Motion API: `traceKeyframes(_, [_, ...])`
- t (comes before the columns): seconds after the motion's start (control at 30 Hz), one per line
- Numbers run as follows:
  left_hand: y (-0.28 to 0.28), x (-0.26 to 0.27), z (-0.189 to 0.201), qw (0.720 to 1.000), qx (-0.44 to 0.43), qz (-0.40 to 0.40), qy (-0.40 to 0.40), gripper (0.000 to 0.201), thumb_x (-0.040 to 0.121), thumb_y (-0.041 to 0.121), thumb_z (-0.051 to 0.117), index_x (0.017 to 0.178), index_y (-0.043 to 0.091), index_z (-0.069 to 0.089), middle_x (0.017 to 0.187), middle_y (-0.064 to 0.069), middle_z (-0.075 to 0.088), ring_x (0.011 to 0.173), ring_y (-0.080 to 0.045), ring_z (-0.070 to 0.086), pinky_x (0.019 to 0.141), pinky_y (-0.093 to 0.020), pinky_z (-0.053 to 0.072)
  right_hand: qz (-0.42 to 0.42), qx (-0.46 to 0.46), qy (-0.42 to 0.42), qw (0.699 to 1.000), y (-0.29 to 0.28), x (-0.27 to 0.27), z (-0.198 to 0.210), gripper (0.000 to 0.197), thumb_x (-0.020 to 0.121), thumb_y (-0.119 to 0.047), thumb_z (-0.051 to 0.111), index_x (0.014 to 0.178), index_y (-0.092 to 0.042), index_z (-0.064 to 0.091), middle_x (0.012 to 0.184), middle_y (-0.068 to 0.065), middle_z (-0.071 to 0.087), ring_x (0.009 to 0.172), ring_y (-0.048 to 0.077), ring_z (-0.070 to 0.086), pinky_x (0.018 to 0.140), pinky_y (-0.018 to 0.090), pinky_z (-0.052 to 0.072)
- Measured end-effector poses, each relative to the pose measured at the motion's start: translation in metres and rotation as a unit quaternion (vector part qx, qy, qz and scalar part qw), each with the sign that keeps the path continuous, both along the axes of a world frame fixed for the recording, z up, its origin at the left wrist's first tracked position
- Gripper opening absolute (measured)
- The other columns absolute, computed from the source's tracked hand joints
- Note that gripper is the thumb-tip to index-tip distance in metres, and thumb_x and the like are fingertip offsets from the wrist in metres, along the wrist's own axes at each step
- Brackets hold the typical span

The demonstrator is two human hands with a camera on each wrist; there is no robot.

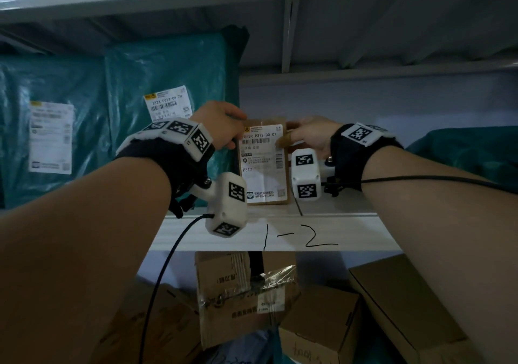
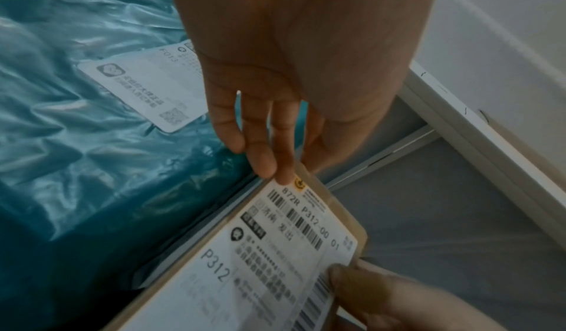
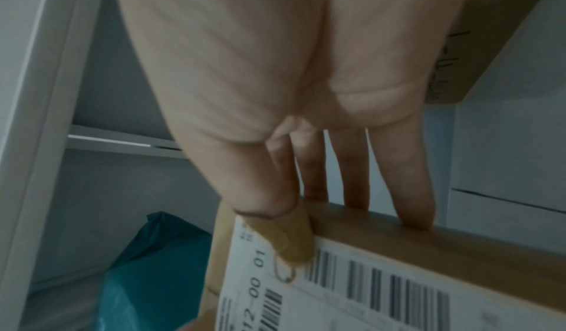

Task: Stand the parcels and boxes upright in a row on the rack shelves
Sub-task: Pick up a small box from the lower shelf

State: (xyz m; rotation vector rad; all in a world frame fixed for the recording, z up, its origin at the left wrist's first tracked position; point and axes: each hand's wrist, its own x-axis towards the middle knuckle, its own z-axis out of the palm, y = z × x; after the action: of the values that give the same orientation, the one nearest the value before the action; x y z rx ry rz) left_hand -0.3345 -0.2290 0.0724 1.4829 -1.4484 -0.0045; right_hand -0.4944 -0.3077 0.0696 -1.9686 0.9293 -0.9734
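Observation:
A small brown cardboard box [image 1: 265, 167] with a white P312 label stands upright on the rack shelf [image 1: 350, 223], just right of a tall teal plastic parcel [image 1: 168, 88]. My left hand [image 1: 234, 136] pinches its top left corner; in the left wrist view the fingertips [image 2: 266, 169] lie on the label side of the box [image 2: 245, 263] and the thumb behind the edge. My right hand [image 1: 291, 136] holds the top right edge. In the right wrist view its bandaged thumb [image 3: 291, 239] presses the label of the box [image 3: 398, 300] and the other fingers lie along the side.
A second teal parcel [image 1: 50, 128] stands further left, and another teal parcel [image 1: 462, 150] lies on the shelf at the right. The shelf front is marked "1-2" [image 1: 294, 234]. Below it lie several cardboard boxes [image 1: 244, 293]. Bare shelf shows right of the small box.

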Motion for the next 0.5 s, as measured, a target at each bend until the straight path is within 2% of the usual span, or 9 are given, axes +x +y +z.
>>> traceKeyframes(0.07, [0.000, -0.005, 0.001, 1.000, 0.006, -0.002, 0.006, 0.036, 0.085, 0.011, 0.056, 0.118, 0.024, 0.062, 0.071, 0.006, 0.062, 0.053, -0.006, 0.055, 0.039, -0.009, 0.042, -0.011, -0.001, 0.007, 1.000, 0.001, 0.000, -0.001, 0.035, 0.081, -0.006, 0.067, 0.116, -0.010, 0.063, 0.116, 0.011, 0.069, 0.105, 0.027, 0.067, 0.096, 0.044, 0.052])
traceKeyframes(0.23, [0.002, -0.011, 0.000, 1.000, 0.014, 0.005, 0.000, 0.037, 0.089, 0.012, 0.049, 0.125, 0.020, 0.058, 0.071, 0.007, 0.062, 0.052, -0.006, 0.054, 0.033, -0.004, 0.040, -0.004, 0.010, -0.008, 1.000, -0.002, 0.000, -0.005, 0.030, 0.087, -0.007, 0.061, 0.117, -0.009, 0.062, 0.118, 0.011, 0.067, 0.105, 0.028, 0.066, 0.094, 0.042, 0.052])
traceKeyframes(0.37, [0.003, -0.012, -0.002, 1.000, 0.005, 0.022, -0.016, 0.038, 0.088, 0.010, 0.048, 0.124, 0.017, 0.058, 0.068, 0.006, 0.062, 0.051, -0.006, 0.053, 0.031, -0.003, 0.038, -0.030, 0.000, 0.017, 0.999, -0.003, 0.002, -0.009, 0.022, 0.084, -0.013, 0.066, 0.107, -0.014, 0.066, 0.116, 0.012, 0.069, 0.108, 0.031, 0.066, 0.099, 0.050, 0.049])
traceKeyframes(0.43, [0.001, -0.014, -0.002, 1.000, 0.012, 0.015, -0.004, 0.031, 0.089, 0.009, 0.049, 0.118, 0.014, 0.060, 0.073, 0.002, 0.062, 0.054, -0.008, 0.053, 0.041, -0.011, 0.045, -0.043, -0.003, 0.040, 0.998, -0.004, 0.001, -0.012, 0.010, 0.081, -0.018, 0.070, 0.091, -0.019, 0.067, 0.111, 0.012, 0.071, 0.106, 0.032, 0.067, 0.098, 0.051, 0.050])
traceKeyframes(0.5, [0.001, -0.020, 0.000, 0.998, 0.032, -0.014, 0.045, 0.014, 0.092, 0.009, 0.047, 0.097, 0.014, 0.060, 0.078, -0.001, 0.062, 0.057, -0.011, 0.052, 0.058, -0.019, 0.045, -0.045, 0.001, 0.048, 0.998, -0.003, -0.001, -0.013, 0.008, 0.079, -0.020, 0.072, 0.080, -0.020, 0.064, 0.111, 0.013, 0.071, 0.107, 0.032, 0.066, 0.098, 0.051, 0.050])
